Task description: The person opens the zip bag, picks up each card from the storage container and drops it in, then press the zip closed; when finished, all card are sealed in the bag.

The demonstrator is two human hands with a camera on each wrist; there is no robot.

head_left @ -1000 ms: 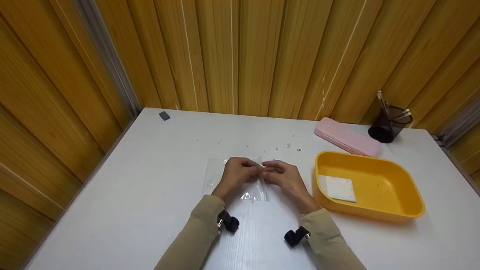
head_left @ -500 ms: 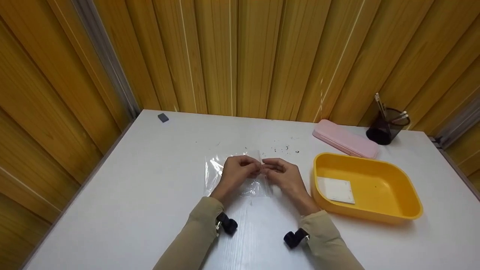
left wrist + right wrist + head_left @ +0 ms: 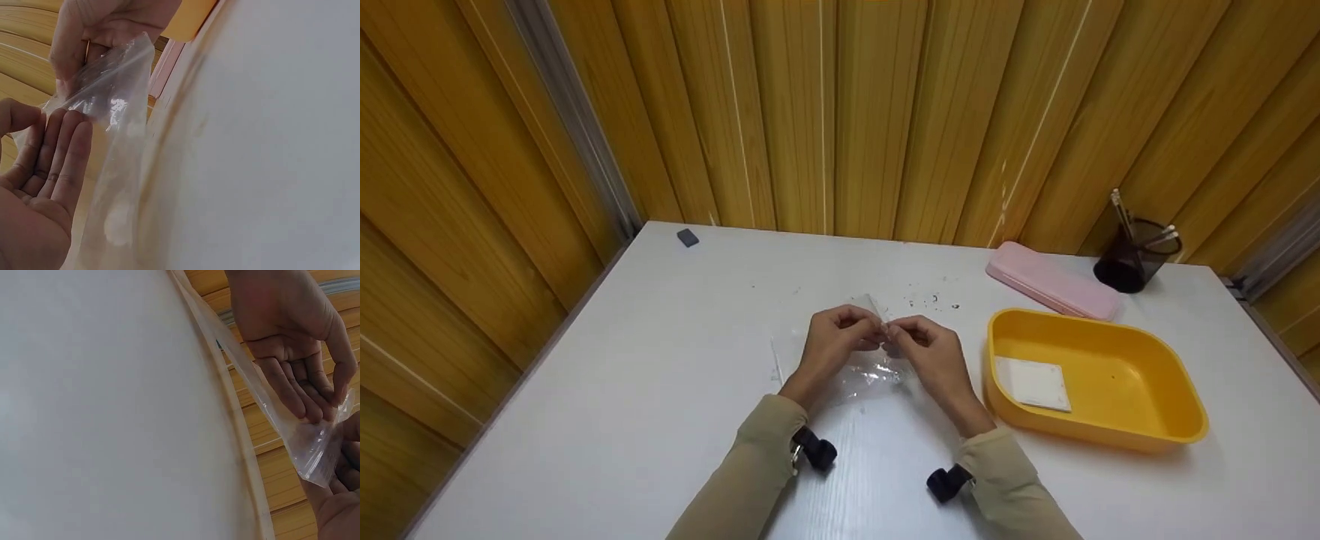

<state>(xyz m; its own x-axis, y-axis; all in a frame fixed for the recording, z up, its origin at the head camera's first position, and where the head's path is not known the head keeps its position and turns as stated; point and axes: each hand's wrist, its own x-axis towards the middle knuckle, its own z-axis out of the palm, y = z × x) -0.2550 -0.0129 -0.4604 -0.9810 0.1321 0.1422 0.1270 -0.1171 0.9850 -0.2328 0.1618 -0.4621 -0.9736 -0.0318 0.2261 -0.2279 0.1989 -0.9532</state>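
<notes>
A clear plastic bag (image 3: 877,375) stretches under and between both hands in the head view. My left hand (image 3: 832,341) pinches its edge between thumb and index finger, the other fingers lying along the film. Right beside it, my right hand (image 3: 934,356) pinches the same edge, fingertips almost meeting the left ones. In the left wrist view the bag (image 3: 121,152) hangs down from the pinched edge, with a fold line near its top. The right wrist view shows the bag's (image 3: 315,455) corner sticking out by the right hand's fingers.
Right of the hands stands a yellow tray (image 3: 1110,435) with a white square piece (image 3: 1031,384) in it. Behind it lie a pink case (image 3: 1054,281) and a black mesh pen cup (image 3: 1136,255). A dark grey block (image 3: 688,238) sits far left; dark crumbs (image 3: 934,301) dot the table.
The bag's top corner now tilts up between the hands, and its film has shifted. The right hand's fingers have closed into a tighter pinch. Both hands stay in nearly the same place.
</notes>
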